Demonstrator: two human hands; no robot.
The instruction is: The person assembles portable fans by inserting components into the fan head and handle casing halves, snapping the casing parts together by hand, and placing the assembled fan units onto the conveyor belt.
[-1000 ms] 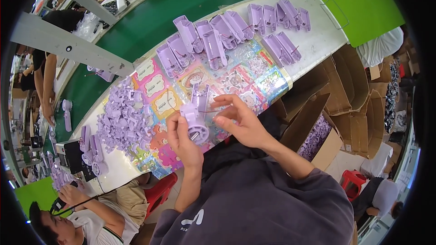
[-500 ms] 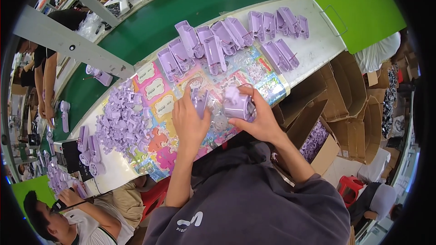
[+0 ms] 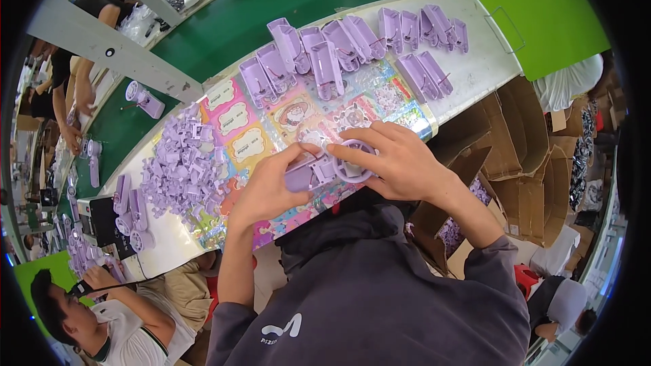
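Note:
My left hand (image 3: 266,188) is closed around a lilac plastic handle shell (image 3: 298,178), fingers and thumb on either side of it. A round lilac fan housing (image 3: 347,177) with a ring-shaped rim is gripped by my right hand (image 3: 408,163), whose fingers reach over the ring. Shell and housing meet end to end above the front edge of the table; whether they are fastened together I cannot tell. A thin dark reddish wire shows near the shell. Beneath lies a colourful printed mat (image 3: 278,118).
Lilac handle shells with wires (image 3: 327,71) stand across the table's back. To the left is a heap of small lilac parts (image 3: 183,163). A green conveyor belt (image 3: 224,47) runs behind. Cardboard boxes (image 3: 505,132) stand right, under a green panel (image 3: 542,20). Another person (image 3: 135,318) sits lower left.
The handle shell and the round housing, apart before, have come together. My right hand has turned the housing so its open ring faces up. Both hands have moved slightly nearer my body.

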